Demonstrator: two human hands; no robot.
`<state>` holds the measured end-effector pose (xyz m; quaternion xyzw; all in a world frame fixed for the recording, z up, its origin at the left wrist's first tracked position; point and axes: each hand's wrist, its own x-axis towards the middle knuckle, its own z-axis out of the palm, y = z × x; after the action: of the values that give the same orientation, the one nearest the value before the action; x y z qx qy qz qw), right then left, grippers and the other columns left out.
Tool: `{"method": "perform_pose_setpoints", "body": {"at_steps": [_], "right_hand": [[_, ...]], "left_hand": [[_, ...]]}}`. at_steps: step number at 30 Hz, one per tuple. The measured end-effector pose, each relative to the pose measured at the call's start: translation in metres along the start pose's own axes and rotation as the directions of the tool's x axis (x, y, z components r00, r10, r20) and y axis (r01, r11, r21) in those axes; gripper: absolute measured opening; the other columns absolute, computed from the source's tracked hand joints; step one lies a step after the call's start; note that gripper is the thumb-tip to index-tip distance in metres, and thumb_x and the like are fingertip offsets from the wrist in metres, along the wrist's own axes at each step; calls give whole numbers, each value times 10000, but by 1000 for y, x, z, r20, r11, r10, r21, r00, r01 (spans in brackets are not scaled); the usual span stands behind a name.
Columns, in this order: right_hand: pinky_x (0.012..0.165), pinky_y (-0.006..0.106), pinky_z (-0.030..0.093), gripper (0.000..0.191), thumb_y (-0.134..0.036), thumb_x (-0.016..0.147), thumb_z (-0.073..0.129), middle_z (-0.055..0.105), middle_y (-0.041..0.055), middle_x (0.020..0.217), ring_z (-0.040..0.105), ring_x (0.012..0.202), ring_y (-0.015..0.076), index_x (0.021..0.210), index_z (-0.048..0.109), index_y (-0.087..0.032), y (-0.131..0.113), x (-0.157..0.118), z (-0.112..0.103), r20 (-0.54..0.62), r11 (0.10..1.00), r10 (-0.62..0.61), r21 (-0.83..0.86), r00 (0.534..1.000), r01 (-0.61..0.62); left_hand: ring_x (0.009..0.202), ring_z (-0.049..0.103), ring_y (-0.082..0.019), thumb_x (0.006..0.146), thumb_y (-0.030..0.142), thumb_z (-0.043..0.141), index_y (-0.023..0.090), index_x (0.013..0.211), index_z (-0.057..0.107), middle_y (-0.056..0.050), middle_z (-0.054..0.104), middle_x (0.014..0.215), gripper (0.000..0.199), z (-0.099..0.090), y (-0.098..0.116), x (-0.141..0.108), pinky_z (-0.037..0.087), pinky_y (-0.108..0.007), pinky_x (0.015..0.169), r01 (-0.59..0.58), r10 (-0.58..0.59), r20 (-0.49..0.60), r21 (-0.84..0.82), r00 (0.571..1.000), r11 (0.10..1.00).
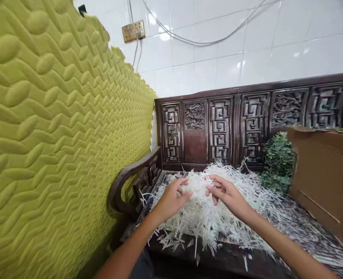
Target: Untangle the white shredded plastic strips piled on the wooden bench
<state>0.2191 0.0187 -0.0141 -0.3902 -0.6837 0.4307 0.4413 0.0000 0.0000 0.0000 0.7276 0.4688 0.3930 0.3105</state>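
Observation:
A heap of white, thin, branching sprigs (200, 221), like bare plastic plant stems, lies on the seat of a dark wooden bench (171, 252). Over the left part of the heap is my left hand (173, 195), its thumb and fingers curved and apart with nothing seen between them. Facing it from the right, my right hand (225, 193) has bent, parted fingers and also shows no sprig in its grasp. Both hands are close above the sprigs; whether the fingertips touch them I cannot tell.
A cardboard box (322, 182) stands at the right, beside green artificial foliage (277, 162). The carved bench back (196, 147) runs behind the heap, and a curved armrest (122, 186) bounds it at left. A yellow padded panel (72, 135) rises along the left.

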Motion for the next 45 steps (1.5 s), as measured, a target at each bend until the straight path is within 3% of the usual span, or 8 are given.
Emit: {"method": "perform_pose_setpoints", "body": {"at_steps": [7, 16, 26, 29, 34, 36, 40, 45], "right_hand": [[607, 283, 434, 389, -420, 907, 538, 565, -4, 771, 575, 718, 175, 1231, 410, -246, -19, -6, 23, 86, 991, -100, -82, 991, 107], [530, 257, 285, 267, -452, 895, 538, 293, -76, 586, 336, 525, 121, 1050, 531, -234, -20, -2, 29, 56, 966, -115, -226, 992, 125], [621, 291, 365, 295, -495, 875, 550, 500, -2, 750, 452, 658, 152, 807, 559, -209, -25, -3, 30, -51, 932, -171, -333, 984, 145], [596, 280, 403, 261, -472, 864, 569, 531, 10, 876, 469, 656, 137, 832, 539, -215, -25, -3, 29, -69, 969, -140, -212, 988, 122], [612, 297, 480, 240, -397, 895, 514, 376, -89, 459, 384, 413, 98, 742, 491, -214, -25, -2, 33, 58, 988, 58, 141, 997, -65], [563, 260, 451, 229, -345, 895, 496, 422, -83, 462, 378, 398, 85, 713, 485, -206, -28, -2, 36, 64, 966, 82, 241, 995, -95], [427, 204, 283, 197, -332, 831, 574, 552, -34, 608, 476, 489, 96, 714, 489, -198, -39, -5, 43, 23, 897, 152, 417, 988, -148], [607, 333, 482, 239, -407, 819, 559, 573, -6, 579, 565, 516, 169, 704, 491, -208, -44, -8, 42, 160, 758, 198, 601, 967, -255]], "left_hand": [[864, 587, -176, 830, 411, 611, 180, 1215, 538, -90, 611, 1084, 455, 17, 7, 8, 487, -284, 705, -28, 31, 10, -207, 999, 978], [586, 480, -100, 809, 427, 637, 131, 776, 584, 18, 504, 642, 303, 9, 6, 9, 404, -228, 578, -63, 78, 42, -278, 996, 959], [635, 456, -101, 846, 432, 591, 144, 701, 539, 21, 473, 662, 326, 2, 1, 8, 359, -215, 600, -116, 116, -10, -149, 993, 982], [658, 439, -101, 846, 432, 593, 143, 696, 534, 17, 458, 689, 330, 0, 2, 7, 343, -209, 594, -129, 128, -17, -122, 992, 984], [636, 452, -95, 885, 439, 534, 145, 675, 494, 20, 453, 668, 364, 0, 9, 5, 372, -220, 610, -116, 132, 55, -224, 990, 968], [630, 482, -102, 887, 454, 524, 145, 714, 509, 11, 483, 677, 354, 2, 11, 3, 401, -229, 599, -43, 86, 112, -341, 990, 939], [677, 553, -132, 869, 459, 548, 145, 901, 556, -31, 552, 781, 316, 11, 17, 0, 436, -236, 554, 157, 8, 260, -609, 966, 777], [665, 566, -129, 858, 390, 560, 131, 851, 556, -44, 553, 731, 259, 11, 28, -2, 447, -241, 593, 230, 52, 339, -735, 939, 637]]}}
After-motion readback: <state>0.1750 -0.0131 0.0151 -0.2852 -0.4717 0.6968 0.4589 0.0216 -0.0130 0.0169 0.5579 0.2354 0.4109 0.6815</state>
